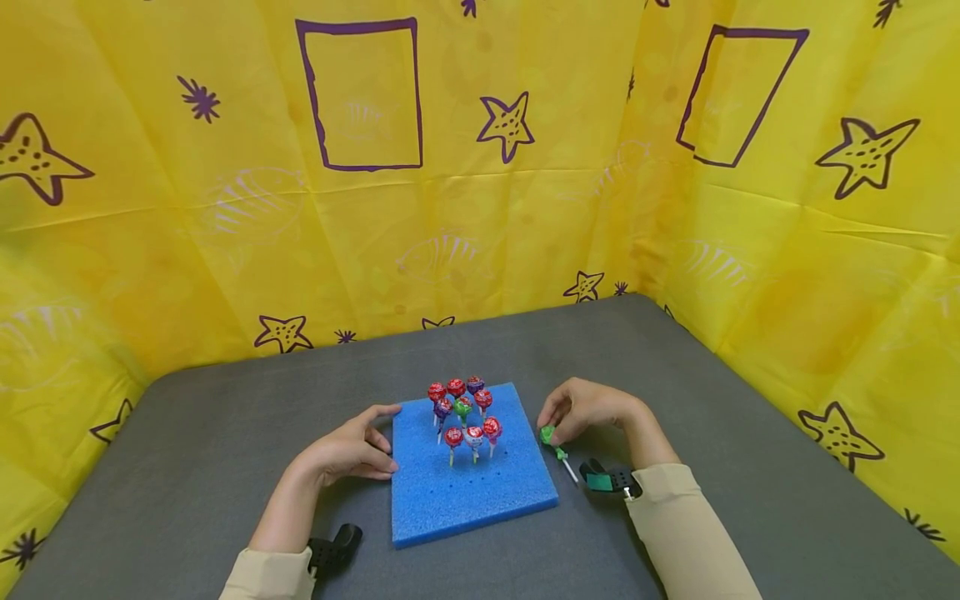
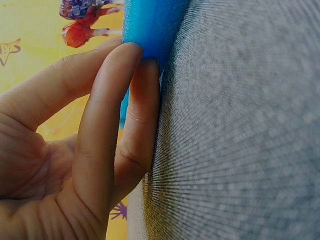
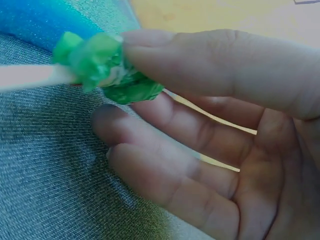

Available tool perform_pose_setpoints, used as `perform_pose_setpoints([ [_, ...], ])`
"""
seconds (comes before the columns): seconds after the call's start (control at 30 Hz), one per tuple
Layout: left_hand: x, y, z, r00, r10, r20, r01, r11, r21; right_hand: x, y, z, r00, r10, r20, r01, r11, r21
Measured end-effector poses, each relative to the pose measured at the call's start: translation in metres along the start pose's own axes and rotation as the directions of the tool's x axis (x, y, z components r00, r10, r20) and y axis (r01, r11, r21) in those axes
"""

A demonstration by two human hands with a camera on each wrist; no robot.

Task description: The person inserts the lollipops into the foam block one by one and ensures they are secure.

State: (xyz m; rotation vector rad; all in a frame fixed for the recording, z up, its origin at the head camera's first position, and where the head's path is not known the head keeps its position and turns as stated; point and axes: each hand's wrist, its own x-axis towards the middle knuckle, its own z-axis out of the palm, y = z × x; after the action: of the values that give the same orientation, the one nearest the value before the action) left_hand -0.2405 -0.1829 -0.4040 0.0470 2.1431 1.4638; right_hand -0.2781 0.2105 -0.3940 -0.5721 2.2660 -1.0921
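A blue foam board (image 1: 480, 492) lies flat on the table, with several wrapped lollipops standing upright in it on their sticks. My left hand (image 1: 352, 446) rests along the board's left edge, its fingertips touching the foam (image 2: 150, 25) with thumb and fingers spread apart. To the right of the board, my right hand (image 1: 588, 408) pinches a green lollipop (image 1: 547, 434) by its wrapped head between thumb and fingers. In the right wrist view the green wrapper (image 3: 107, 60) shows at the thumb tip, and the white stick (image 3: 35, 77) points away from the hand.
Among the standing lollipops are red ones (image 1: 456, 387), purple ones (image 1: 443, 407) and a green one (image 1: 462, 407). Small holes dot the front of the board. The grey table (image 1: 247, 417) backs onto a yellow patterned cloth (image 1: 465, 250).
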Motion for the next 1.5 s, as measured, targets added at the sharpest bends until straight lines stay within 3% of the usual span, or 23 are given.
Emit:
perform_pose_setpoints([
  [0.93,-0.001,-0.001,-0.001,1.000,-0.001,0.001,0.001,1.000,0.005,0.002,-0.004,-0.005,0.967,-0.162,-0.198,0.178,0.982,0.066],
  [1.5,0.001,-0.002,-0.001,1.000,-0.001,-0.004,0.001,1.000,0.004,0.003,-0.010,-0.002,0.941,-0.243,-0.238,0.274,0.955,0.109],
])
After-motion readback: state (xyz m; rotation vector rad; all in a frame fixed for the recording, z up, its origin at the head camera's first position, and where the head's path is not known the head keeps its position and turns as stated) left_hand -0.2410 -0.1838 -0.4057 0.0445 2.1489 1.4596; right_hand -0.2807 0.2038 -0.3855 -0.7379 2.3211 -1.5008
